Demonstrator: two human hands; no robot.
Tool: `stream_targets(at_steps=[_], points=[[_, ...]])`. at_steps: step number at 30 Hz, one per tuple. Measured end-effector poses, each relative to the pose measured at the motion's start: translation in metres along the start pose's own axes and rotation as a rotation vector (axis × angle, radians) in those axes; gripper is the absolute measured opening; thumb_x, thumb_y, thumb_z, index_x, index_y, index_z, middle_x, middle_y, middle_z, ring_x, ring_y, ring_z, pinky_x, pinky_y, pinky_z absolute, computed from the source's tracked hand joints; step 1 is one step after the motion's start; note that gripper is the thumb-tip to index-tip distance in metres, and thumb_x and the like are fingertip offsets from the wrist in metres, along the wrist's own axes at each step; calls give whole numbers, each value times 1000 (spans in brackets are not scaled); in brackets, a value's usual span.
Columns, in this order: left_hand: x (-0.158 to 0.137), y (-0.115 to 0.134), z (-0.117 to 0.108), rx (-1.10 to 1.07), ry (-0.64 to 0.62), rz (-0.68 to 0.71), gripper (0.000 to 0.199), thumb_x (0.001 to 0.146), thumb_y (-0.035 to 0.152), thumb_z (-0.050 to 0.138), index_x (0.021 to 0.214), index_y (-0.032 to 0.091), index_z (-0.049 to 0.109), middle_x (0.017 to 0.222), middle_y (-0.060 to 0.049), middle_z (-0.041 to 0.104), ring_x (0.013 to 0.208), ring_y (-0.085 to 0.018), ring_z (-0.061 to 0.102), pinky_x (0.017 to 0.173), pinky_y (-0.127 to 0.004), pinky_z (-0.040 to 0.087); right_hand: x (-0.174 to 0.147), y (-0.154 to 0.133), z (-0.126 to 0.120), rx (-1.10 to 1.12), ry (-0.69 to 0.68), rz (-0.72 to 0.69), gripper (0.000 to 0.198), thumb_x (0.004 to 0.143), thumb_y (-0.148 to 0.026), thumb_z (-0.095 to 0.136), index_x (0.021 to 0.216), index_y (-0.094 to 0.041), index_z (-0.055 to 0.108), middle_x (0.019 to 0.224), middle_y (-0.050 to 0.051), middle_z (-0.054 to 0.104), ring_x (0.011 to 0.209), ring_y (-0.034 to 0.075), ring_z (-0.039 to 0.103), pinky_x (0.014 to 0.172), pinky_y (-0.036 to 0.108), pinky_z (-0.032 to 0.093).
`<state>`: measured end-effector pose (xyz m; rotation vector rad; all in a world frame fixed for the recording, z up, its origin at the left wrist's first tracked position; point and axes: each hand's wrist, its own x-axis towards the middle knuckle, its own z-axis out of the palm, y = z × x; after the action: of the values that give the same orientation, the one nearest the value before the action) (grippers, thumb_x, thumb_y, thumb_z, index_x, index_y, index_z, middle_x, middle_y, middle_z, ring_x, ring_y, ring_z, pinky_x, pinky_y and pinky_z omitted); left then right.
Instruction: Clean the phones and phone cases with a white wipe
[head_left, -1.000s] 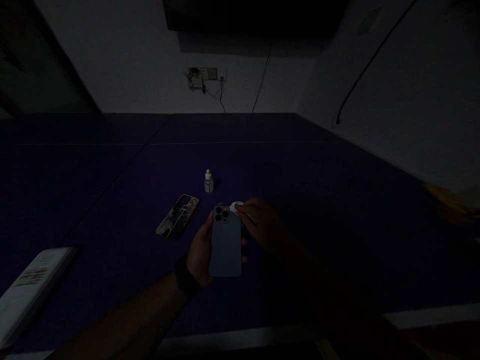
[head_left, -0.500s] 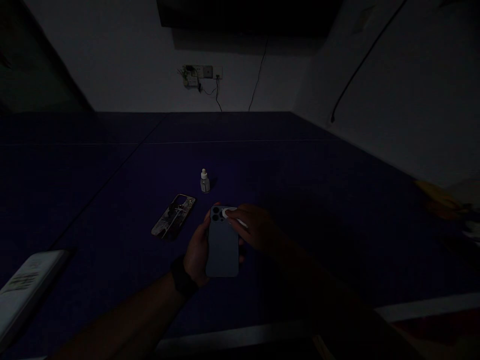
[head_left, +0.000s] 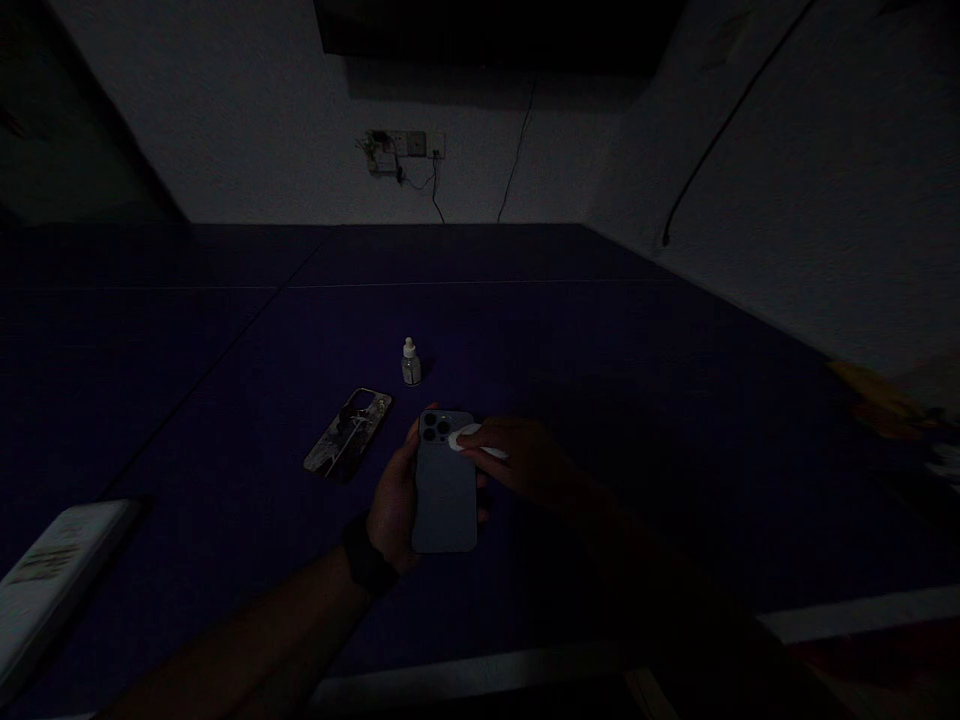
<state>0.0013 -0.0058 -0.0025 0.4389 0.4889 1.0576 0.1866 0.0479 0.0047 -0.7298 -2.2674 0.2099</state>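
Note:
My left hand (head_left: 395, 500) is wrapped round a blue-grey smartphone (head_left: 445, 500), its back with the camera lenses facing up. Between the fingers of my right hand (head_left: 521, 453) is a white piece that looks like a cloth or tissue (head_left: 466, 436), pressed against the phone's back just beside the camera block. Left of the phone lies a patterned phone case (head_left: 349, 433) with a camera cutout. A small clear dropper bottle (head_left: 410, 364) with a white top stands upright behind the phone. The scene is very dark, so fine detail is hard to make out.
All of this is on a dark blue table (head_left: 247, 400). At the left front edge lies a white box (head_left: 56, 570) with printing. Yellow material (head_left: 874, 395) sits at the far right. Wall sockets with cables (head_left: 405, 145) are beyond the table.
My right hand has shifted slightly right and down with the white piece, from over the camera lenses to beside them. My left hand and the phone have barely moved.

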Motion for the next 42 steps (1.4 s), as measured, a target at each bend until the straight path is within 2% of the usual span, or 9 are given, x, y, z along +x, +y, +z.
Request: stream_targets(at_steps=[7, 13, 16, 19, 24, 29, 34, 39, 42], points=[[0, -2, 3, 0, -13, -33, 60, 98, 55, 51, 152, 42, 29, 111, -8, 69, 83, -31, 75, 63, -50, 63, 2, 2, 2, 42, 146, 93, 13, 97, -24, 60, 99, -22, 73, 94, 5, 78, 84, 17, 75, 77, 28, 59], [0, -1, 1, -27, 0, 17, 57, 100, 49, 49, 152, 44, 27, 120, -8, 67, 86, -29, 74, 64, -48, 63, 0, 1, -3, 78, -76, -62, 16, 98, -25, 58, 102, -23, 74, 98, 4, 79, 89, 16, 75, 78, 25, 58], [0, -2, 0, -7, -45, -36, 60, 99, 53, 48, 154, 41, 25, 111, -9, 70, 83, -31, 75, 62, -49, 62, 2, 5, -5, 38, 38, 31, 17, 98, -25, 57, 103, -22, 73, 96, 5, 79, 85, 16, 75, 78, 26, 59], [0, -3, -1, -10, -50, -48, 61, 99, 54, 47, 154, 38, 26, 107, -10, 71, 82, -32, 75, 62, -47, 62, 5, 5, 0, 25, 141, 26, 17, 98, -24, 57, 101, -20, 73, 95, 5, 79, 84, 16, 75, 78, 26, 59], [1, -1, -3, -13, -15, -53, 60, 99, 55, 47, 152, 31, 32, 104, -12, 72, 79, -31, 75, 62, -47, 61, 3, 6, -5, 12, -29, -40, 16, 96, -23, 60, 103, -23, 74, 98, 5, 79, 86, 16, 75, 78, 26, 59], [1, -1, -3, -40, 12, -93, 59, 98, 56, 49, 148, 28, 39, 106, -13, 72, 84, -32, 75, 66, -48, 61, 5, 6, -1, 6, 131, 91, 15, 97, -23, 59, 99, -22, 74, 93, 4, 79, 80, 16, 75, 74, 27, 59], [0, -1, -1, -30, 14, -22, 58, 99, 54, 49, 151, 32, 34, 105, -10, 72, 83, -30, 74, 65, -47, 61, 6, 2, 1, 76, 18, -41, 16, 97, -23, 58, 101, -20, 74, 96, 5, 79, 84, 16, 75, 74, 24, 59], [2, -3, -3, -60, 3, -71, 60, 98, 57, 49, 148, 27, 39, 105, -12, 72, 83, -31, 74, 64, -45, 61, 7, 6, -2, 57, 109, 108, 16, 96, -23, 59, 95, -21, 75, 91, 4, 79, 77, 15, 75, 72, 24, 58], [2, -3, -4, -52, 29, -68, 59, 98, 57, 49, 148, 28, 39, 104, -12, 72, 83, -31, 74, 64, -46, 61, 7, 5, 2, 61, 105, 78, 16, 96, -23, 59, 97, -20, 75, 92, 5, 79, 78, 15, 74, 72, 24, 58]])
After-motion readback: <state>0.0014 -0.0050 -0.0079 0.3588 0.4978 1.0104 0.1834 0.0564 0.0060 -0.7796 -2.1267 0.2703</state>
